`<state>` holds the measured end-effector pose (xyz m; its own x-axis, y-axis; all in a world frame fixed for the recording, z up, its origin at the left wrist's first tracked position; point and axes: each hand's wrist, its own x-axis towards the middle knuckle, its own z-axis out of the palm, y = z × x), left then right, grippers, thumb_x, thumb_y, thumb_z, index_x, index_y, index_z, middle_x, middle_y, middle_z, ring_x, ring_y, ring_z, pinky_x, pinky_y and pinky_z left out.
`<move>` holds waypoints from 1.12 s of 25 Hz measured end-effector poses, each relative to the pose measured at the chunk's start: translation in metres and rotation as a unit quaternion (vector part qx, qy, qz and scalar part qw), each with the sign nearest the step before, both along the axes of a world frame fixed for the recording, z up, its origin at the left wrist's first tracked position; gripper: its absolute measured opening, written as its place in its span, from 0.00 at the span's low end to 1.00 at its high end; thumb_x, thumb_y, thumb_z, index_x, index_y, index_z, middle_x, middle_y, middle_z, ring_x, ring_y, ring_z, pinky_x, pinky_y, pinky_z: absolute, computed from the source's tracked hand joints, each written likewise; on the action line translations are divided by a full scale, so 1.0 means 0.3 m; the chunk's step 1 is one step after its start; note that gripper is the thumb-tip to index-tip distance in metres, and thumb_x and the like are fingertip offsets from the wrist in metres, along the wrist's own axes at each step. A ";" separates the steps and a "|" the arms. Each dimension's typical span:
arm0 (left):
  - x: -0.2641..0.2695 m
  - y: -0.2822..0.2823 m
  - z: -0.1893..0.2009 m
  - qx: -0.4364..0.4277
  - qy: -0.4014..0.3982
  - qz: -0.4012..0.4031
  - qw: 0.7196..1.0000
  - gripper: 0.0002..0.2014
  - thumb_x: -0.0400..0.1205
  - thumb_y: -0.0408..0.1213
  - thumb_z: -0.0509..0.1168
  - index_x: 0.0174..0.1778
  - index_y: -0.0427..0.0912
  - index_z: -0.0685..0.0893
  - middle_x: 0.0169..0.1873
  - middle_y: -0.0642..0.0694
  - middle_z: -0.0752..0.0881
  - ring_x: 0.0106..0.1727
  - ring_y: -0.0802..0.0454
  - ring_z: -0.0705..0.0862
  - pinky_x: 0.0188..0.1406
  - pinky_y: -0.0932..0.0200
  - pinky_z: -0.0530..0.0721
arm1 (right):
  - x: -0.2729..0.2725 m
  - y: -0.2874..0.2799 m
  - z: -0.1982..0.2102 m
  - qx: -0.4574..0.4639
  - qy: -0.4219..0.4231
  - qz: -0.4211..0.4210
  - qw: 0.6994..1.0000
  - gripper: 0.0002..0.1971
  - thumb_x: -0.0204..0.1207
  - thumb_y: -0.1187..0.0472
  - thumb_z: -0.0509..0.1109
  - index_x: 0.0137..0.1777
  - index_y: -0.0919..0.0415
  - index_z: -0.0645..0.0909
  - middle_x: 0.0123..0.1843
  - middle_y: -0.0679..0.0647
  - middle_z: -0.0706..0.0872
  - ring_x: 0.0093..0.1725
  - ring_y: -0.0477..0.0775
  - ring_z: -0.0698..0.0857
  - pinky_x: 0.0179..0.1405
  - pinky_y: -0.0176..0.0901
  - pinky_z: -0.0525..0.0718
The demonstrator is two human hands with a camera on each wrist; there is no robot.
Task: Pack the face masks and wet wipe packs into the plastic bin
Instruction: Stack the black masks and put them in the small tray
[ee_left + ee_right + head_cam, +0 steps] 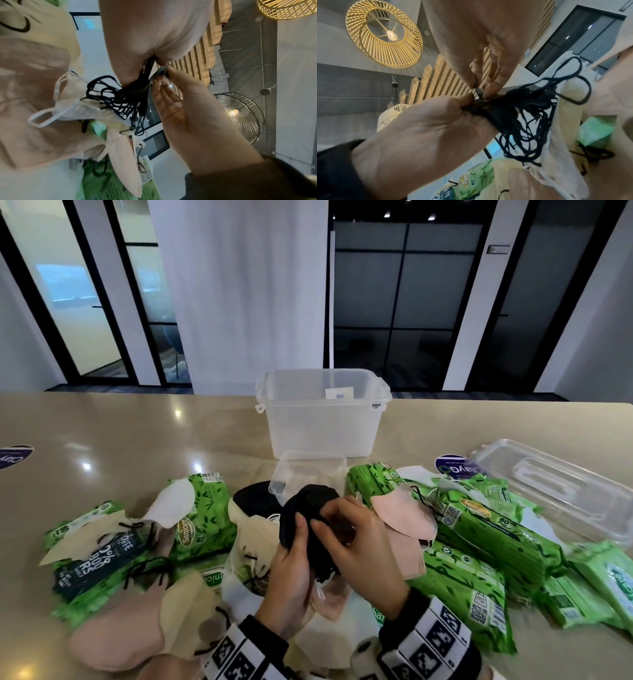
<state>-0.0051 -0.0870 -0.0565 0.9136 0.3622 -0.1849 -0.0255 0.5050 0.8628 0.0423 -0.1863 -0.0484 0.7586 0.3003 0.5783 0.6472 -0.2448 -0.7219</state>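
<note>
In the head view both hands hold a stack of black face masks (310, 508) above the pile. My left hand (296, 542) grips the stack from below, thumb on its front. My right hand (334, 522) pinches its right edge. The left wrist view shows black ear loops (120, 101) dangling under my left hand (154, 40), and the right hand's fingers (164, 86) pinch a mask edge. The same loops (530, 121) hang in the right wrist view. The clear plastic bin (322, 422) stands open beyond the pile. Green wet wipe packs (479, 525) lie around.
Pink (404, 515), beige (185, 611) and white masks (171, 505) lie mixed with wipe packs (202, 518) across the near table. A small clear container (308, 470) sits before the bin. The bin's clear lid (555, 484) lies at the right.
</note>
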 end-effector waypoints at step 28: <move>0.172 0.337 -0.161 0.563 -0.019 -0.176 0.807 0.33 0.77 0.46 0.72 0.77 0.50 0.67 0.72 0.54 0.72 0.73 0.57 0.70 0.63 0.74 0.69 | 0.653 0.184 0.125 -0.234 0.260 0.079 0.934 0.02 0.76 0.64 0.73 0.46 0.58 0.82 0.42 0.62 0.86 0.41 0.58 0.84 0.48 0.52 0.84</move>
<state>0.0466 0.0141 -0.1048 0.9938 -0.0013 0.1116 -0.0886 -0.6171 0.7819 0.2382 -0.1310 -0.0110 0.8251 0.5596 -0.0776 0.2941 -0.5427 -0.7867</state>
